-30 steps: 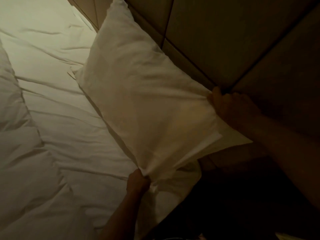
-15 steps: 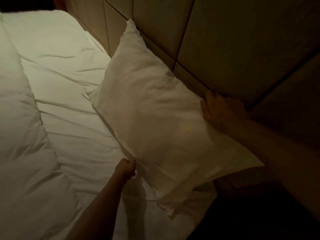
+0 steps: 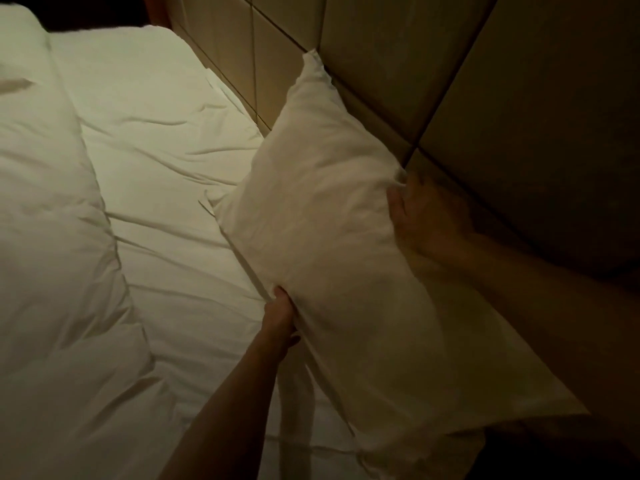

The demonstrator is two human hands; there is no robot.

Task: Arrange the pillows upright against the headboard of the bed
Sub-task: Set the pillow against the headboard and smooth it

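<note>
A white pillow (image 3: 332, 237) leans against the padded headboard (image 3: 433, 64); the left hand (image 3: 280, 315) pinches its lower edge; the right hand (image 3: 429, 220) grips its top edge; rumpled bed sheet (image 3: 166, 168) beside.

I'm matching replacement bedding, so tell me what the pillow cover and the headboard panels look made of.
Pillow: looks like white woven cotton or a cotton blend, matte; it creases softly where the right hand grips it.
Headboard: smooth beige panels with dark seams, faint sheen; possibly leatherette or laminate, too dim to tell.

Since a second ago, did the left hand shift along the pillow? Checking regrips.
Yes. The left hand left the pillow's near corner and now grips mid-edge, farther up.
</note>
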